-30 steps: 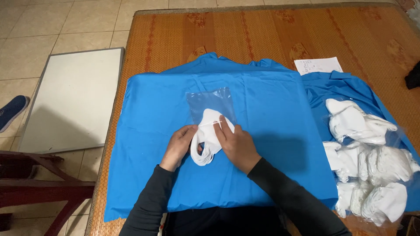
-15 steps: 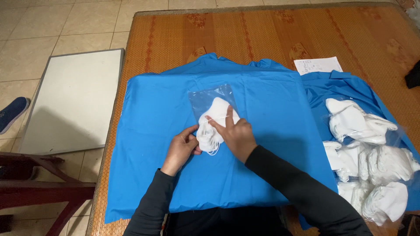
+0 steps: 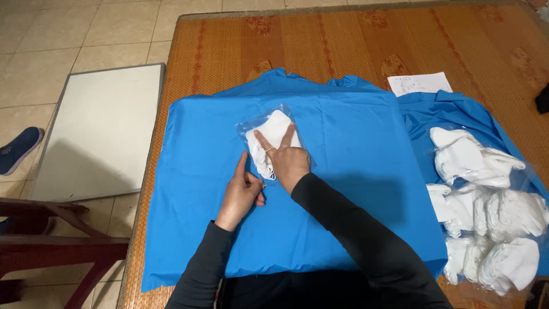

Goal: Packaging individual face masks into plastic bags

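Note:
A white face mask (image 3: pixel 275 127) lies inside a clear plastic bag (image 3: pixel 250 121) on a blue garment (image 3: pixel 354 154) spread flat over a woven mat. My right hand (image 3: pixel 287 161) rests on the bag, with two spread fingers pressing on the mask. My left hand (image 3: pixel 243 191) sits at the bag's near left edge; its index finger points up along the bag and the other fingers curl at the bag's open end, where the mask's loop shows.
A pile of white masks (image 3: pixel 492 217), partly in clear plastic, lies to the right on a second blue garment (image 3: pixel 457 111). A printed sheet of paper (image 3: pixel 419 84) lies behind it. A white board (image 3: pixel 97 129), a blue shoe (image 3: pixel 20 150) and dark wooden furniture (image 3: pixel 51 240) are on the tiled floor at left.
The mask has slid up, further into the clear bag. My right hand moved up with it and now presses with two spread fingers. My left hand stays at the bag's open end.

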